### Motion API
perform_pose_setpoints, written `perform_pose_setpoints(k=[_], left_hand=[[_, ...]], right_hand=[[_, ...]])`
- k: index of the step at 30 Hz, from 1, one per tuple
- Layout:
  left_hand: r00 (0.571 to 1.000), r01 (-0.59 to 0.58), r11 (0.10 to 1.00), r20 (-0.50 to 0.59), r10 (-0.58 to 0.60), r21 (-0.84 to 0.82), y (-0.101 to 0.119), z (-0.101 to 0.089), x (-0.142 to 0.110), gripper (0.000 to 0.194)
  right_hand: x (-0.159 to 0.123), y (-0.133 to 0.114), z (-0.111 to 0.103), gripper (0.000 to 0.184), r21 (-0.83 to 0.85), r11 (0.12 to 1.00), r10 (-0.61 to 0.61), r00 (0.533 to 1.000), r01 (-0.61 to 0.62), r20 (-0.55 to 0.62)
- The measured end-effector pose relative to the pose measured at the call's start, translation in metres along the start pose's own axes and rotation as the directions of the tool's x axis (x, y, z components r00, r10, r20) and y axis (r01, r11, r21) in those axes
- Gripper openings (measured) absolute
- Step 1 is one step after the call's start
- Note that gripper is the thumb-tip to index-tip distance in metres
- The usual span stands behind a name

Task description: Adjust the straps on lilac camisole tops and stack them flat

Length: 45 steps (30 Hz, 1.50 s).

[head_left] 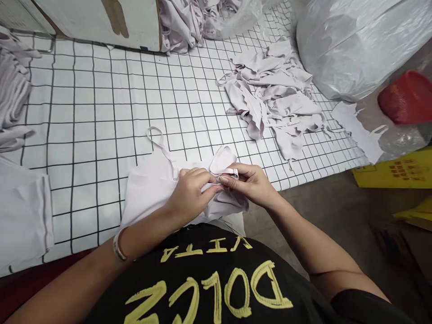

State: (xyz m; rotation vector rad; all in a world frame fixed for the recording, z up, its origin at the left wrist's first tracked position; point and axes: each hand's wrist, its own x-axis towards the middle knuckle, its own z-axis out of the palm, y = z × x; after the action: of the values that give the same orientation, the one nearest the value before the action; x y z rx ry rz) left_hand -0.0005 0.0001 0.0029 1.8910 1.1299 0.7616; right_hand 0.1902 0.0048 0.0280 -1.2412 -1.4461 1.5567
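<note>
A pale pinkish camisole [148,186] with thin straps lies at the table's front edge, close against my body. My left hand [194,191] pinches the camisole's top edge between thumb and forefinger. Right beside it, my right hand [248,182] has thumb and fingers closed on the strap [227,172] near its small adjuster. The fingertips of both hands nearly meet where the strap joins the cloth. The other strap [155,135] loops loosely on the table to the left. Exactly what lies between the fingertips is partly hidden.
A heap of similar garments [270,94] lies at the right on the checked tablecloth [94,103]. Folded stacks [13,85] line the left side. A cardboard box [91,22] stands at the back. Far right are a plastic-wrapped bundle [354,40] and a red basket [407,96].
</note>
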Motion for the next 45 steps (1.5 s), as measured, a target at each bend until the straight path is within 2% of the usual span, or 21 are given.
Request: perform_pose_setpoints(k=[12, 26, 32, 35, 40, 45], left_hand=[[1.0, 0.011, 1.0, 0.018, -0.01, -0.029, 0.003, 0.002, 0.0, 0.008], [1.0, 0.028, 0.998, 0.006, -0.028, -0.053, 0.004, 0.002, 0.0, 0.01], [0.999, 0.01, 0.999, -0.038, -0.011, -0.045, 0.005, 0.003, -0.001, 0.011], [0.999, 0.006, 0.999, -0.047, -0.007, -0.032, 0.005, 0.003, 0.0, 0.011], [0.998, 0.024, 0.999, -0.051, -0.026, -0.042, 0.005, 0.004, -0.001, 0.011], [0.998, 0.033, 0.997, -0.058, -0.037, -0.065, 0.005, 0.005, -0.002, 0.012]], right_hand=[[-0.004, 0.005, 0.001, 0.024, -0.149, 0.981, -0.124, 0.992, 0.125, 0.018], [-0.01, 0.004, 0.01, 0.024, -0.204, 0.968, -0.153, 0.988, 0.143, -0.03], [-0.012, 0.01, 0.014, 0.03, -0.082, 0.996, -0.051, 0.991, 0.041, -0.12], [-0.013, 0.01, 0.016, 0.033, -0.076, 0.997, -0.04, 0.991, 0.03, -0.129], [-0.015, 0.011, 0.018, 0.032, -0.188, 0.977, -0.123, 0.983, 0.097, -0.134], [-0.017, 0.015, 0.018, 0.021, -0.275, 0.943, -0.23, 0.964, 0.188, -0.13]])
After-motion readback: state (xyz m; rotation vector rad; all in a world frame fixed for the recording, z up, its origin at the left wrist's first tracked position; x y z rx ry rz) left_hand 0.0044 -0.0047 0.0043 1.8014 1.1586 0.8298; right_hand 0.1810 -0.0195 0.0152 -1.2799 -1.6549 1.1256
